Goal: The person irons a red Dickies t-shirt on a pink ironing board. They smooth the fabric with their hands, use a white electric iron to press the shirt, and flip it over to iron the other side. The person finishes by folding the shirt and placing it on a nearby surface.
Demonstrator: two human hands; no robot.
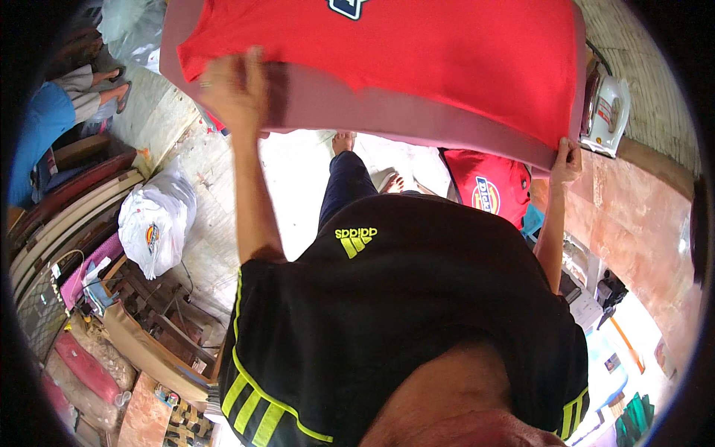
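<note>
Marble-like panelling (625,212) fills the crowded workroom's side at 3 o'clock, and a row of curved, stacked boards (71,220) stands at 9 o'clock. Just inward from these, still toward 9, sits a white plastic bag (158,216); near 10 o'clock another person in blue (45,134) shows at the rim.

At 12 o'clock lies a pink-covered padded board (320,104), with a red garment (417,63), probably a T-shirt, spread over it. Its dark-and-white emblem (346,6) is cut by the upper edge of the view. A second red garment (477,175) hangs or lies lower, toward 2 o'clock, and beyond the board's end, also at 2, is a white-handled iron (611,115), touched by neither hand.

The person's left hand (237,88), at 11 o'clock, is over the garment's near left edge; it is blurred, so whether it grips or merely presses cannot be told. The right hand (567,162), between 2 and 3 o'clock, has its fingers closed, apparently pinching the near right corner.

The step in hand looks like squaring and flattening the cloth. The next move seems to call for light, even tension between both corners, without skewing the near edge or wrinkling the middle.
</note>
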